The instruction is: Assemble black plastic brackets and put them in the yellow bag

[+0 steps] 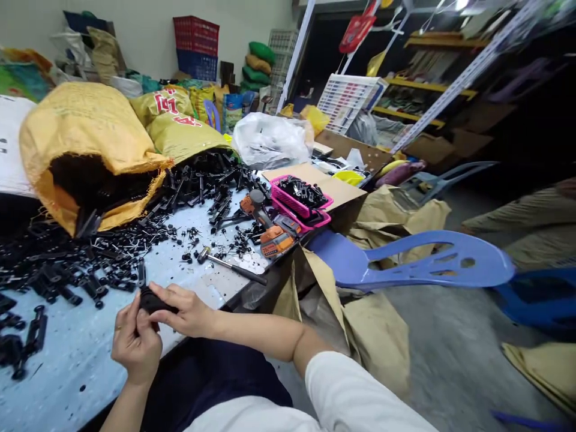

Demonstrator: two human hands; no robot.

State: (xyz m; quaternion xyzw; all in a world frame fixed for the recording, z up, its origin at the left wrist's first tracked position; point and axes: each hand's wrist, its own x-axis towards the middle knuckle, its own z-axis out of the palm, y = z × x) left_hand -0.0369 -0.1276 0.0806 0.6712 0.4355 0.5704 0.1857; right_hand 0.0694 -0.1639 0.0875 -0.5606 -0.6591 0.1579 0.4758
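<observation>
Both hands meet at the table's front edge around a black plastic part (154, 302). My left hand (135, 339) pinches it from the left and below, a ring on one finger. From the right, my right hand (182, 309) grips the same part, thumb and fingers closed on it. A narrow black piece (142, 273) stands up just beyond the fingers; whether it joins the held part I cannot tell. Loose black plastic parts (54, 276) lie heaped left of my hands. A hammer (231, 266) rests to the right, its head toward the pile.
An orange cordless drill (270, 231) lies beside pink baskets (299, 198) of black parts. An open yellow sack (90, 144) spills more parts on the blue tabletop (72, 354). At right stand a blue plastic chair (414, 261) and brown paper sacks (378, 336).
</observation>
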